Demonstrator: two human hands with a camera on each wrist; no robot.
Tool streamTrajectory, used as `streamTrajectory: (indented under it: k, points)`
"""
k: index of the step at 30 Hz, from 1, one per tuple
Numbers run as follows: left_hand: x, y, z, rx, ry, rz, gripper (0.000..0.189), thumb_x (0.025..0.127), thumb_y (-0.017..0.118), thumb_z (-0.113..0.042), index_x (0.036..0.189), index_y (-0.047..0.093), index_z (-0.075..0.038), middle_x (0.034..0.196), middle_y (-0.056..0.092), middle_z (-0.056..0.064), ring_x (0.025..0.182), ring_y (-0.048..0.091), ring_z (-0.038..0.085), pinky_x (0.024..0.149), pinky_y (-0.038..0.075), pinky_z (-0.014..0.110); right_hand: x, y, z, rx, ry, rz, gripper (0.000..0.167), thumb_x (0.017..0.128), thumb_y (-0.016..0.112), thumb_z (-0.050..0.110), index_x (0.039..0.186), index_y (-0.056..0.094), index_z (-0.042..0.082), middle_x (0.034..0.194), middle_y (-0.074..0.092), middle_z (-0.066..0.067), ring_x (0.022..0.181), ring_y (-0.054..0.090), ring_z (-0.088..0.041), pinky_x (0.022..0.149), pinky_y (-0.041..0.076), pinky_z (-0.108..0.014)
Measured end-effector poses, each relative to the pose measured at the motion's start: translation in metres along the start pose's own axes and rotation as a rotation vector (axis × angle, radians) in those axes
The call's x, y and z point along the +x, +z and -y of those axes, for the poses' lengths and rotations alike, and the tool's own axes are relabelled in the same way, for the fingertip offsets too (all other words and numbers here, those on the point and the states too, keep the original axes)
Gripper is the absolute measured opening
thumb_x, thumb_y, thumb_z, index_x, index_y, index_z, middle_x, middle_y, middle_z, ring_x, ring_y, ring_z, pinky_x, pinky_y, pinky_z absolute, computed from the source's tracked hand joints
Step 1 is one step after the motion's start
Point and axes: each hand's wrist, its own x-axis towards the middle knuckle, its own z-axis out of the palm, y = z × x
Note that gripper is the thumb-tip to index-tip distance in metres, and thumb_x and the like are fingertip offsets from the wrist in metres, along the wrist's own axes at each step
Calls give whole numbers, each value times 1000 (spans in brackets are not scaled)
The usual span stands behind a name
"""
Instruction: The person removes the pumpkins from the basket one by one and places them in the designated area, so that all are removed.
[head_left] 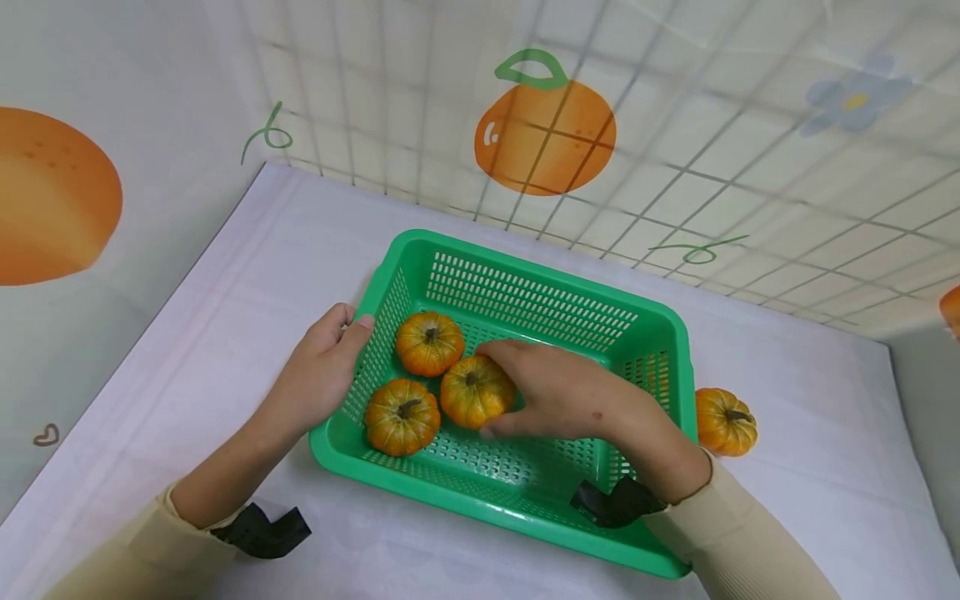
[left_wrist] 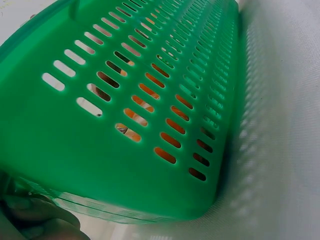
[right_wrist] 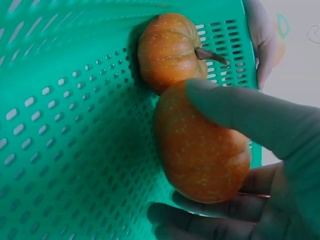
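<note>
A green plastic basket (head_left: 480, 517) with slotted walls stands on the white cloth. My left hand (head_left: 326, 367) grips its left rim, thumb on top; in the left wrist view its fingers (left_wrist: 47, 220) curl at the basket's edge. Inside, my right hand (head_left: 555, 390) holds a small orange pumpkin (head_left: 474, 392) between thumb and fingers; the right wrist view shows the thumb pressed on this pumpkin (right_wrist: 200, 150). Two more small pumpkins lie beside it at the basket's left end, one at the back (head_left: 430, 343) and one in front (head_left: 402, 417).
Another small pumpkin (head_left: 726, 422) lies on the cloth just outside the basket's right wall. Behind the basket rises a wire grid (head_left: 420, 108) covered by a sheet with printed oranges. A black wrist mount (head_left: 266, 533) sits at the left sleeve, another (head_left: 615, 502) at the right.
</note>
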Motion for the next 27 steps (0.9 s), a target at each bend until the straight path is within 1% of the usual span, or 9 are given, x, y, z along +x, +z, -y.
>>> streamTrajectory:
  k: [4, 7, 14, 21, 27]
  points:
    - [0, -1, 0, 5, -2, -1, 38, 114, 40, -36, 117, 50, 1, 86, 61, 19, 71, 63, 30, 59, 55, 35, 1, 0, 0, 23, -7, -18, 87, 87, 84, 47, 155, 45, 7, 148, 57, -9, 127, 58, -24, 106, 50, -46]
    - [1, -1, 1, 4, -4, -1, 38, 114, 40, -36, 117, 50, 1, 88, 62, 20, 71, 63, 30, 59, 56, 35, 1, 0, 0, 38, -26, -24, 87, 88, 84, 45, 155, 45, 7, 149, 56, -10, 129, 57, -25, 107, 49, -46]
    - [0, -2, 1, 6, -3, 1, 38, 114, 39, -35, 118, 50, 1, 89, 62, 20, 72, 64, 29, 60, 56, 35, 1, -1, 2, 64, -61, -45, 82, 87, 85, 44, 152, 47, 9, 139, 62, -4, 117, 61, -18, 100, 53, -41]
    - [0, -1, 1, 3, 0, 2, 38, 114, 39, -35, 117, 49, 1, 89, 61, 20, 72, 63, 29, 59, 55, 35, 2, -2, 2, 67, -77, -74, 82, 87, 86, 44, 151, 50, 10, 148, 55, -4, 130, 54, -20, 108, 48, -44]
    - [0, -1, 1, -4, 8, 4, 38, 114, 39, -34, 117, 50, 2, 88, 62, 20, 72, 64, 30, 60, 56, 35, 0, -3, 3, 81, -78, -92, 84, 87, 86, 44, 153, 48, 8, 150, 54, -6, 132, 53, -22, 110, 47, -44]
